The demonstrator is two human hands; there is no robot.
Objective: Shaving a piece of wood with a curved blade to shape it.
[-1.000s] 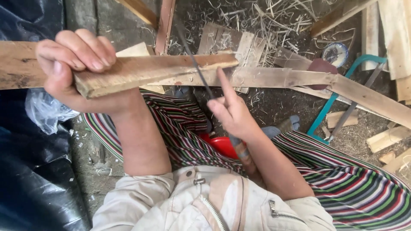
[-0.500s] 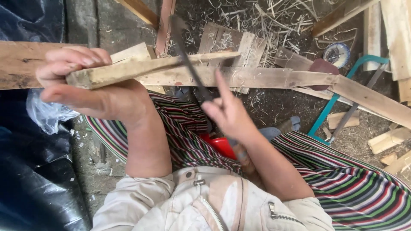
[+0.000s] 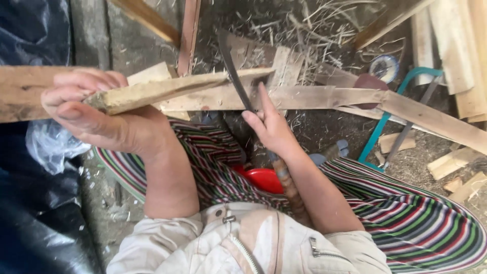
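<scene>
the left hand [image 3: 96,114] is clamped on a wooden stick [image 3: 167,89], the right hand [image 3: 271,127] gripping a dark blade [image 3: 234,76] pressed against it. the stick's far end beyond the blade looks tapered — the part nearer the left hand seems rough, likely uncut.

Dirt floor [image 3: 324,129], littered with straw and wood shavings [image 3: 309,25]. Pale planks [image 3: 456,45] stacked at right, offcuts [image 3: 456,162] below them. Black plastic sheeting [image 3: 30,30] along the left. Teal metal frame [image 3: 378,137] nearby. Soft daylight.
</scene>
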